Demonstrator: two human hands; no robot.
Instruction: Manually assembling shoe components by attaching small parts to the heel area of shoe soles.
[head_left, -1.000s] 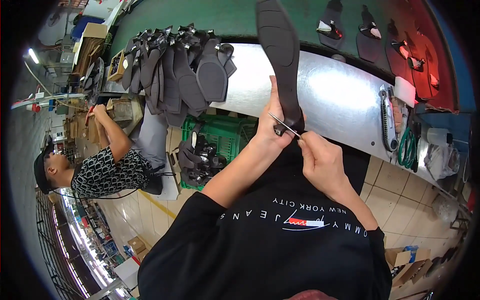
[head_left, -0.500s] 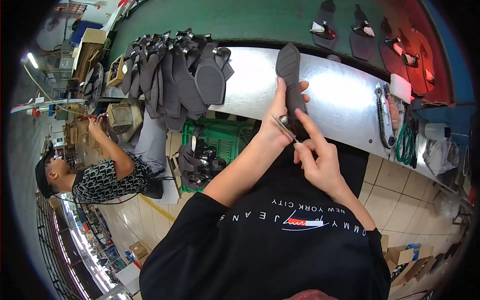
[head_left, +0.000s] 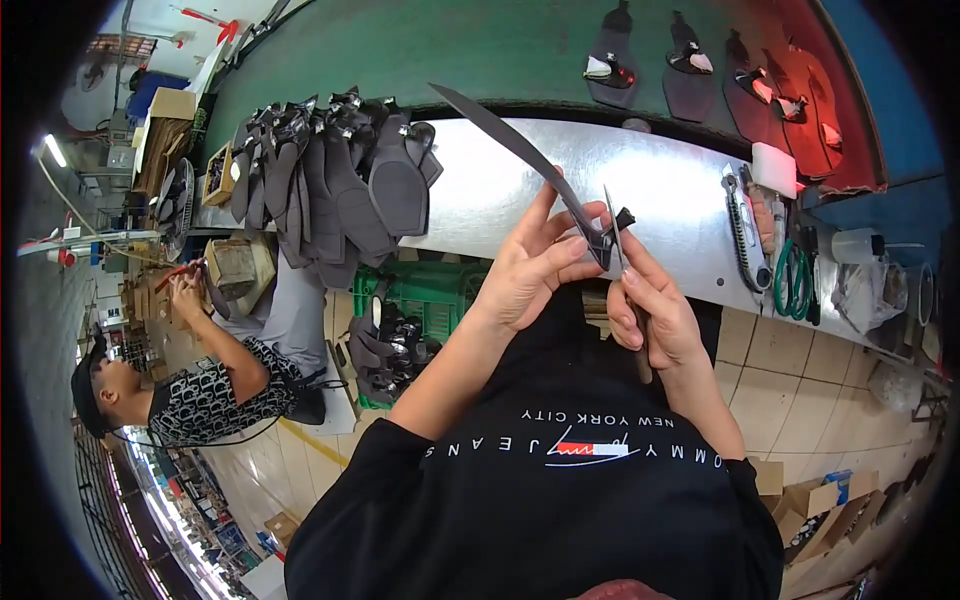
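My left hand (head_left: 530, 275) is closed round one end of a dark sandal (head_left: 512, 143), which is turned nearly edge-on, its long sole slanting up and left over the metal worktop. Its black strap part (head_left: 624, 217) stands out beside my fingers. In my right hand (head_left: 662, 322) is a slim metal tool (head_left: 611, 212) with a narrow, pointed end; whether it is a knife or something else cannot be made out. The tool stands upright against the strap end of the sandal, and its lower end (head_left: 643, 368) shows below my fingers.
Many similar sandals (head_left: 345, 190) are heaped at the left of the metal worktop (head_left: 680, 190). Beyond lies a green surface (head_left: 480, 50) with several sandals under red light. A box cutter (head_left: 742, 225) and green-handled scissors (head_left: 793, 280) lie right. A green crate (head_left: 440, 295) and a co-worker (head_left: 215, 385) are left.
The sandal has turned from showing its sole to edge-on, its far end swinging left. My right hand has brought the metal tool upright against the strap end. The view has shifted slightly.
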